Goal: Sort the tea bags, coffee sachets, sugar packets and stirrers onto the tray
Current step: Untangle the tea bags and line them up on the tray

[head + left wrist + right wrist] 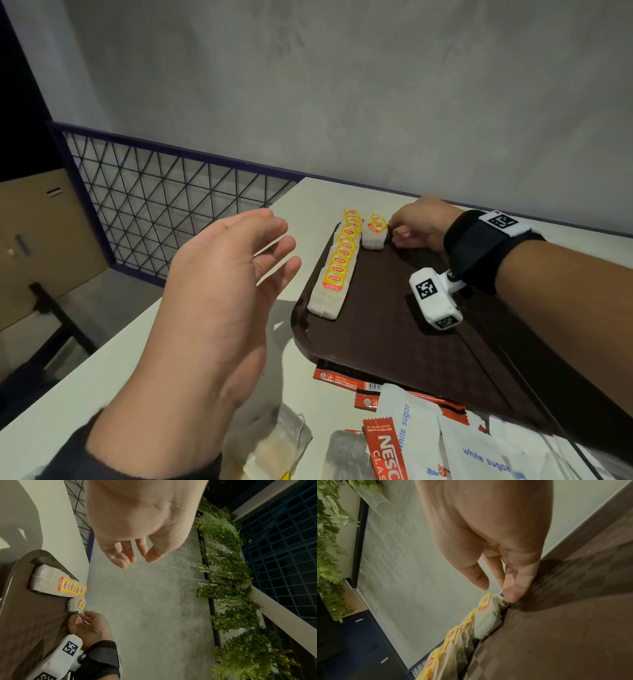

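Observation:
A brown tray (376, 329) (25, 615) (556, 628) lies on the white table. Along its left edge runs a row of tea bags (337, 270) (56, 586) (453, 649) with yellow tags. A short second stack of tea bags (374, 234) (75, 603) (488, 620) stands at the tray's far end. My right hand (407, 229) (80, 618) (498, 593) is just right of that stack, fingertips down on the tray beside it, thumb apart, holding nothing. My left hand (260, 253) (137, 561) hovers empty above the table left of the tray, fingers spread.
Near me lies a mixed pile: red coffee sachets (383, 452), white sugar packets (479, 455) and loose tea bags (274, 442); some sachets (342, 378) are tucked under the tray's near edge. A wire-mesh railing (164, 192) borders the table's far left; a wall stands behind.

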### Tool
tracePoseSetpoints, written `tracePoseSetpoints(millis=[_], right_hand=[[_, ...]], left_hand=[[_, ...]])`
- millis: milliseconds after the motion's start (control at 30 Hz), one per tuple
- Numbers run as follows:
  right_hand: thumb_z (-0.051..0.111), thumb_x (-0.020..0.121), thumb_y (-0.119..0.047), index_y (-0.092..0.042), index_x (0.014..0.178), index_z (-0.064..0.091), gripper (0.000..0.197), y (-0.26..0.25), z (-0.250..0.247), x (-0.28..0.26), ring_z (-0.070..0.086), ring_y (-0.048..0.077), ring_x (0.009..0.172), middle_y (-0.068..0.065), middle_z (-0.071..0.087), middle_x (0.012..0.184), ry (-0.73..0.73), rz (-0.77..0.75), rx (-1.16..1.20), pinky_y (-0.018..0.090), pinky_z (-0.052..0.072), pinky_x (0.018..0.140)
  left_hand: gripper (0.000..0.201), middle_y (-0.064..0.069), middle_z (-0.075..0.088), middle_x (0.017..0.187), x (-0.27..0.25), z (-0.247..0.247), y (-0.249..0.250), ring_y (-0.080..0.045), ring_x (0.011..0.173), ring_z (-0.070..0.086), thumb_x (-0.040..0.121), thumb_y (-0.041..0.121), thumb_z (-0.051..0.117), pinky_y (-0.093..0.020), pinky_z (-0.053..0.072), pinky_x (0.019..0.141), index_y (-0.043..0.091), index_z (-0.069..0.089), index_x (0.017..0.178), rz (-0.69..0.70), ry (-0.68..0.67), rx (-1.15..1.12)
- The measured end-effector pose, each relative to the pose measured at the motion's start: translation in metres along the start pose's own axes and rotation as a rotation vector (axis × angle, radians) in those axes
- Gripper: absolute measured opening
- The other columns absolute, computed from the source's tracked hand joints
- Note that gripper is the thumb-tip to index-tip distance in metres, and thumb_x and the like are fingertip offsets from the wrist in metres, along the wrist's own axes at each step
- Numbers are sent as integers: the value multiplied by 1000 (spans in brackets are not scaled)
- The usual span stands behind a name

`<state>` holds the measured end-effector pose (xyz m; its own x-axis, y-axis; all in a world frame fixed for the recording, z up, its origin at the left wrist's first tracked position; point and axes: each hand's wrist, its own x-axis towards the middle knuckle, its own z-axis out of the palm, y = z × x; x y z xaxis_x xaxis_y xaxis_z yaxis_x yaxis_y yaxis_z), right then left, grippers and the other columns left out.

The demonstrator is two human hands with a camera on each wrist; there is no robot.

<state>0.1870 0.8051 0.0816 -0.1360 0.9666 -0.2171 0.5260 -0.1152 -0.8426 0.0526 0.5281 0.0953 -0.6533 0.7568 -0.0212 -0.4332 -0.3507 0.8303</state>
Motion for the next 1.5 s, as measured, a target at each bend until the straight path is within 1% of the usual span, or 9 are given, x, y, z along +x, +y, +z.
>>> tracePoseSetpoints(millis=[200,367,633,767,933,1000,1100,1300,1500], right_hand=[[59,95,3,1,124,55,29,-1,5,-5,69,32,92,25,62,119,-73,14,70,36,61,75],[56,95,4,-3,92,55,7,1,8,-6,65,24,79,18,62,105,-113,-3,100,33,59,75],[64,93,1,-3,117,54,26,0,4,-6,69,30,88,21,59,109,-113,12,96,43,61,88],[63,92,6,-2,105,53,19,1,8,-11,70,38,101,23,52,119,-172,30,149,43,61,86],[64,92,2,-4,109,56,20,1,9,-14,68,34,97,21,54,119,-171,21,105,43,60,90],[63,93,-1,-6,107,56,16,-1,2,-22,68,30,89,19,55,121,-173,9,86,39,61,81],[60,97,-7,-9,102,56,7,-5,-9,-54,62,21,72,16,53,108,-185,-50,-4,34,59,77],[68,94,-12,-8,97,66,5,-6,-18,-179,64,18,70,10,66,86,-369,-368,-301,32,54,68],[80,75,-50,-29,94,73,29,-5,22,-291,71,18,80,-3,76,86,-536,-605,-643,36,60,72]], left_hand=[[8,-6,75,89,1,0,-1,-20,84,75,91,7,69,-27,59,71,14,72,87,-4,6,-3],[9,-5,74,85,-1,0,0,-19,83,75,92,8,67,-26,59,69,13,71,87,-9,-2,-11],[5,-5,74,85,1,0,-1,-19,85,76,92,9,68,-26,61,71,13,70,88,-16,-3,-3],[6,-5,74,85,2,0,-1,-19,83,74,92,8,67,-27,61,72,12,70,88,-12,-7,1],[9,-5,71,86,2,1,1,-20,83,71,92,7,67,-27,61,74,13,68,85,-8,-11,24],[8,-6,70,88,3,1,2,-20,83,69,93,7,66,-27,60,75,12,67,86,-5,-8,39],[9,-6,68,88,2,2,7,-19,81,69,94,8,65,-25,60,73,12,66,86,-21,-6,46],[11,-6,63,83,-15,6,30,-21,79,61,96,9,62,-27,58,74,12,62,85,8,-99,54],[9,-6,66,91,-39,-22,59,-18,77,66,95,14,64,-32,62,80,12,63,87,51,-209,227]])
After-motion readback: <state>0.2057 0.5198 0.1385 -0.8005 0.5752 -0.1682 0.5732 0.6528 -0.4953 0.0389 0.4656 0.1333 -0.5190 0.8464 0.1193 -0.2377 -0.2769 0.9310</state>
